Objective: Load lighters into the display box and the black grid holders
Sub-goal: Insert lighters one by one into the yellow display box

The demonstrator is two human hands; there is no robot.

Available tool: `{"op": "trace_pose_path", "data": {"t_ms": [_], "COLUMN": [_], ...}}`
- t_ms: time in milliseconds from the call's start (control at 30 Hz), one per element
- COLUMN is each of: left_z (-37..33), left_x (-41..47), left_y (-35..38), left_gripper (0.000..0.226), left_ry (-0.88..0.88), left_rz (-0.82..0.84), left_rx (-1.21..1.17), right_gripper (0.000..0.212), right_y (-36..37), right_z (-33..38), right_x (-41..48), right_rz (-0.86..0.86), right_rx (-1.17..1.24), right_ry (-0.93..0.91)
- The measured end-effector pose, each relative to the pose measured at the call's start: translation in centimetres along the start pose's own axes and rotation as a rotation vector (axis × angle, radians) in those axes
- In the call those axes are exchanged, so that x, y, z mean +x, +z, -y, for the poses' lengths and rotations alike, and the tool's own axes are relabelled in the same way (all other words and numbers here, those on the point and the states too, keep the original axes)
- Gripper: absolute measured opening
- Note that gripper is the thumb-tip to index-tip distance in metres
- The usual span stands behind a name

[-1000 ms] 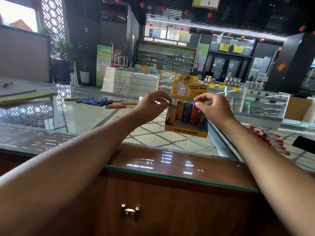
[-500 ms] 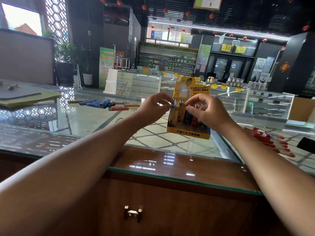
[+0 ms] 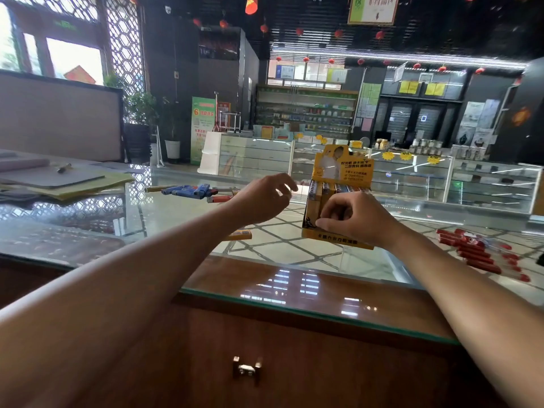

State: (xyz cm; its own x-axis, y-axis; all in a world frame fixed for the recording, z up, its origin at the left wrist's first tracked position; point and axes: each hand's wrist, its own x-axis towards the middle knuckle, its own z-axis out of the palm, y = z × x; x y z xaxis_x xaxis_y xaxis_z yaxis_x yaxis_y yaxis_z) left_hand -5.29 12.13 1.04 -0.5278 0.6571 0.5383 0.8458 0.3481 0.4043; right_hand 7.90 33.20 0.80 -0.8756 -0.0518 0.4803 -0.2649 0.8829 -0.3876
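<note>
Right hand [image 3: 350,219] grips display box [image 3: 343,169]; left hand [image 3: 260,200] loose.

Gripping the yellow display box [image 3: 343,169] by its lower front with the right hand [image 3: 353,219], above the glass surface [image 3: 294,245]. Holding the left hand [image 3: 259,201] loosely curled, empty, just beside it. Leaving red lighters [image 3: 471,254] loose by the surface's right edge.

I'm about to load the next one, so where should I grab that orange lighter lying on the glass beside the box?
Pinch the orange lighter across its long sides, coming from above with the left hand, free and nearest. It lies flat on the glass counter, so only top and sides are exposed; its left end is hidden behind your forearm.
</note>
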Motion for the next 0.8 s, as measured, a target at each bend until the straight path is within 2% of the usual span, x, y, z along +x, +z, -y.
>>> {"op": "trace_pose_path", "data": {"t_ms": [133,200,367,433,533,667,800], "left_z": [2.8,4.0,6.2,6.8,7.9,9.7,11.0], "left_x": [-2.1,-3.1,-5.9,-6.7,-6.7,-5.6,-3.8], "left_y": [-1.6,-2.4,-4.4,-4.8,-5.1,-5.1,-4.4], "left_gripper": [0.019,0.026,0.085,0.098,0.104,0.100,0.106], "left_ry": [0.026,0.018,-0.136,-0.156,-0.195,-0.242,-0.269], "left_rz": [0.090,0.144,0.377,0.408,0.412,0.393,0.407], "left_rx": [0.214,0.273,0.315,0.380,0.426,0.470,0.441], "right_gripper": [0.009,0.008,0.009,0.009,0.009,0.009,0.009], "right_y": [-0.1,-0.1,0.1,0.2,0.4,0.4,0.4], "right_z": [0.2,0.3,0.6,0.6,0.6,0.8,0.5], "right_x": [-0.1,-0.1,-0.2,-0.2,-0.2,-0.2,-0.1], "right_rz": [0.012,0.003,-0.012,-0.012,-0.010,-0.012,-0.014], "right_rx": [0.010,0.017,0.055,0.064,0.064,0.087,0.097], "right_ry": [0.011,0.021,0.019,0.013,0.006,0.000,0.008]}}
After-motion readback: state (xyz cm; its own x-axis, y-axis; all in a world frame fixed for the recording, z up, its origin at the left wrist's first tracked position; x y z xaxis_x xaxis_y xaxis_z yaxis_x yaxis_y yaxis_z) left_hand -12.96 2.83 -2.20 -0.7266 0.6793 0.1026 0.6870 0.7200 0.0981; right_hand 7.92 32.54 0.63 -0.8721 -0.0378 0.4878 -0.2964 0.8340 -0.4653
